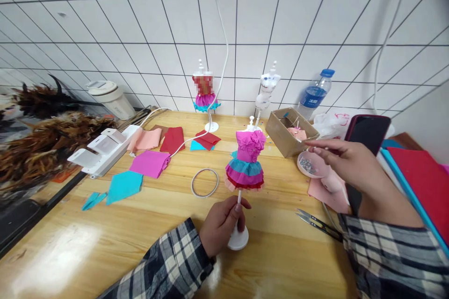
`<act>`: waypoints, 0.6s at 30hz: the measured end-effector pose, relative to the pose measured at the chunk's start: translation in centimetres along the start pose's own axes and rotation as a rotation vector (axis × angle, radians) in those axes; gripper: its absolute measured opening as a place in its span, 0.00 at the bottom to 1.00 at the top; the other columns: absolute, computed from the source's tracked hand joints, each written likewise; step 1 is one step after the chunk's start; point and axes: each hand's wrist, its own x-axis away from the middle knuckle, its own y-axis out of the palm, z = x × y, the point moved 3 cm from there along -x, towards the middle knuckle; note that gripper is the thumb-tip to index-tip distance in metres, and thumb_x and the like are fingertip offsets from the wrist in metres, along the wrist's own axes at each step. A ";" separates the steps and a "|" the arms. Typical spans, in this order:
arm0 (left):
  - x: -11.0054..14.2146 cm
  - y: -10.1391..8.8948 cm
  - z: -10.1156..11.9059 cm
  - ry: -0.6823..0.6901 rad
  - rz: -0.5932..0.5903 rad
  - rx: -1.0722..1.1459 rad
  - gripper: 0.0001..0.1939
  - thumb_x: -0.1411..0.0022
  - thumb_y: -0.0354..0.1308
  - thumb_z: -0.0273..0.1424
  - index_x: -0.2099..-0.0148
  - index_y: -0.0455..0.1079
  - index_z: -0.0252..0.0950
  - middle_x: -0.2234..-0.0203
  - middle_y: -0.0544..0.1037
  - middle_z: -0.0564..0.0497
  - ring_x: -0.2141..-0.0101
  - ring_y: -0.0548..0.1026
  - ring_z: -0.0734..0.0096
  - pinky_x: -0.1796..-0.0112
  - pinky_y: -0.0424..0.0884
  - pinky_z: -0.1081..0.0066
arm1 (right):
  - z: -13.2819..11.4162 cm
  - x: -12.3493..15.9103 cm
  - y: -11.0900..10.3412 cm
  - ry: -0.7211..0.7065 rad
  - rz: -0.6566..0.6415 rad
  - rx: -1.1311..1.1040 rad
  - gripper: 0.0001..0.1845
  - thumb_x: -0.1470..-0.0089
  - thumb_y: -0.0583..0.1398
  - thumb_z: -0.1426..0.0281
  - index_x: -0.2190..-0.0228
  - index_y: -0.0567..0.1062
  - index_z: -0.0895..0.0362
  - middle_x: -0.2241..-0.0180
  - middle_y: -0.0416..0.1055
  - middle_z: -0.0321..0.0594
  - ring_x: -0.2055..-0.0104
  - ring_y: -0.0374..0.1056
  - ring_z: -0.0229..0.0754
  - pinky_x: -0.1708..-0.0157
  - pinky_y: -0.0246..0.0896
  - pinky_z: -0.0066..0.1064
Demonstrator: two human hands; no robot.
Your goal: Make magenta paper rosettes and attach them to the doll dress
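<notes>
A miniature dress form [249, 159] stands upright on the table in a magenta ruffled top and a tiered skirt of teal, magenta, red and peach. My left hand [224, 224] is wrapped round its thin white pole, just above the round white base [238, 240]. Over a small pink dish [315, 172] of tiny silvery pieces, my right hand [345, 163] is closed in a pinch, thumb against forefinger. Whatever lies between those fingertips is too small to make out. Black-handled thread snips [317, 224] rest below the right hand, beside a peach fabric piece [335, 194].
Fabric pieces in cyan [124, 187], magenta [150, 163] and red [172, 139] lie left of a tape ring [205, 182]. Two more dress forms stand by the tiled wall. A cardboard box [289, 138], water bottle [315, 96], phone [368, 131] and power strip [105, 149] surround the workspace.
</notes>
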 end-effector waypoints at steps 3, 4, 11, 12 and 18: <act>0.0 0.0 -0.2 -0.005 -0.002 -0.004 0.23 0.32 0.42 0.46 0.58 0.69 0.33 0.83 0.72 0.53 0.82 0.64 0.76 0.77 0.58 0.76 | -3.6 1.9 0.6 -0.046 -0.033 -0.583 0.22 0.53 0.67 0.62 0.54 0.73 0.46 0.68 0.77 0.36 0.73 0.70 0.39 0.79 0.61 0.26; 0.1 0.0 -0.2 -0.004 -0.002 -0.006 0.23 0.32 0.42 0.46 0.58 0.69 0.33 0.83 0.72 0.53 0.82 0.64 0.76 0.77 0.58 0.76 | -4.4 2.4 0.9 -0.046 -0.027 -0.687 0.17 0.53 0.67 0.62 0.59 0.74 0.48 0.69 0.76 0.35 0.77 0.67 0.35 0.82 0.58 0.24; 0.0 0.1 -0.9 -0.013 0.008 0.015 0.23 0.32 0.42 0.47 0.58 0.68 0.33 0.83 0.72 0.54 0.82 0.62 0.77 0.78 0.57 0.76 | -7.0 4.8 2.5 -0.124 -0.073 -0.997 0.09 0.58 0.71 0.65 0.73 0.78 0.54 0.74 0.71 0.36 0.82 0.54 0.29 0.87 0.43 0.22; 0.0 0.1 -1.0 -0.011 0.008 0.017 0.23 0.32 0.42 0.47 0.58 0.68 0.33 0.83 0.72 0.54 0.82 0.63 0.76 0.78 0.57 0.76 | -7.3 5.1 2.5 -0.136 -0.066 -1.029 0.09 0.58 0.71 0.65 0.74 0.79 0.54 0.74 0.70 0.35 0.82 0.54 0.29 0.87 0.42 0.22; 0.2 0.0 -1.1 0.025 0.003 0.006 0.23 0.32 0.42 0.47 0.58 0.68 0.33 0.83 0.72 0.54 0.82 0.64 0.76 0.78 0.58 0.76 | -9.8 7.1 2.4 -0.105 -0.125 -1.285 0.07 0.53 0.68 0.61 0.72 0.80 0.50 0.76 0.65 0.32 0.85 0.43 0.25 0.88 0.35 0.21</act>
